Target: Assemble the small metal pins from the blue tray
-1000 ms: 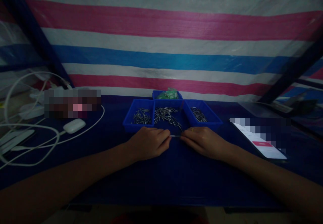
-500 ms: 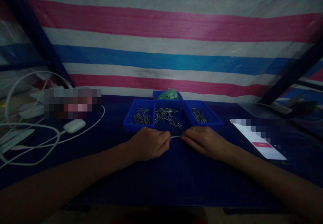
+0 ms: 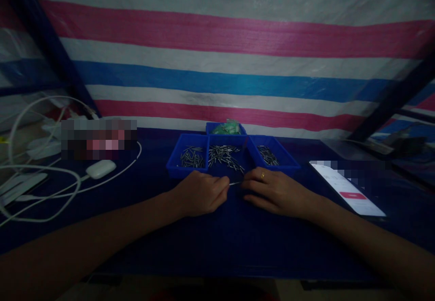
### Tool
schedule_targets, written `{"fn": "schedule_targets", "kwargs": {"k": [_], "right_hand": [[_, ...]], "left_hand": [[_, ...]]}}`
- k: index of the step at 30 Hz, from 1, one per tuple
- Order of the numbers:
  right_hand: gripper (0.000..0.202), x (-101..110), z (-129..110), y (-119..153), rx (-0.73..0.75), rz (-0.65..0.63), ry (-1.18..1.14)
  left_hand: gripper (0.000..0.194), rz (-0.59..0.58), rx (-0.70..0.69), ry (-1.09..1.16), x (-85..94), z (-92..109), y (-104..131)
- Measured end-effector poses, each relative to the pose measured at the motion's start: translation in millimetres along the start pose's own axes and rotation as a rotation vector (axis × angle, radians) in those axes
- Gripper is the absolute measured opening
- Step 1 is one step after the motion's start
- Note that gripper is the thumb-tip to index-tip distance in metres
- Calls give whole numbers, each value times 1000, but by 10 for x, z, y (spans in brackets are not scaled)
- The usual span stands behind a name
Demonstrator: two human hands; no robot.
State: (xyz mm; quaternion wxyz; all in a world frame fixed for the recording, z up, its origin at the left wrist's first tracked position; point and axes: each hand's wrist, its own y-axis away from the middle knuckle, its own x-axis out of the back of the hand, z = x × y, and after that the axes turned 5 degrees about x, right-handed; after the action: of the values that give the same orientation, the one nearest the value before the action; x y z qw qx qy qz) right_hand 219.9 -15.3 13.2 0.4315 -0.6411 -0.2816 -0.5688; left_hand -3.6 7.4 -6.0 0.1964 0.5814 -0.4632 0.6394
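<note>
A thin metal rod (image 3: 234, 183) spans the short gap between my two hands, just in front of the bins. My left hand (image 3: 204, 193) is closed round its left end, knuckles up. At the rod's right end are the curled fingers of my right hand (image 3: 273, 190), which wears a ring; the exact fingertip contact is hidden. Behind the hands, short metal pieces lie in a left blue bin (image 3: 171, 158) and a right blue bin (image 3: 288, 156). Similar longer pieces (image 3: 226, 155) are heaped between these bins.
A rear blue bin (image 3: 209, 128) holds green plastic packets (image 3: 229, 127). At the right lies a lit phone (image 3: 346, 190). White cables (image 3: 79, 185) and a white case (image 3: 101, 169) occupy the left of the dark blue table (image 3: 231, 246). A striped sheet (image 3: 238, 83) hangs behind.
My right hand has shifted slightly and rolled, with its fingers now further over the rod's end and the ring more visible. My left hand has stayed in place.
</note>
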Motion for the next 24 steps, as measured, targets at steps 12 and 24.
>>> {"fn": "schedule_targets", "kwargs": {"k": [12, 24], "right_hand": [[27, 24, -19, 11, 50, -14, 47], [32, 133, 224, 131, -560, 141, 446]], "left_hand": [[23, -39, 11, 16, -14, 10, -7], [23, 4, -50, -11, -50, -20, 16]]}}
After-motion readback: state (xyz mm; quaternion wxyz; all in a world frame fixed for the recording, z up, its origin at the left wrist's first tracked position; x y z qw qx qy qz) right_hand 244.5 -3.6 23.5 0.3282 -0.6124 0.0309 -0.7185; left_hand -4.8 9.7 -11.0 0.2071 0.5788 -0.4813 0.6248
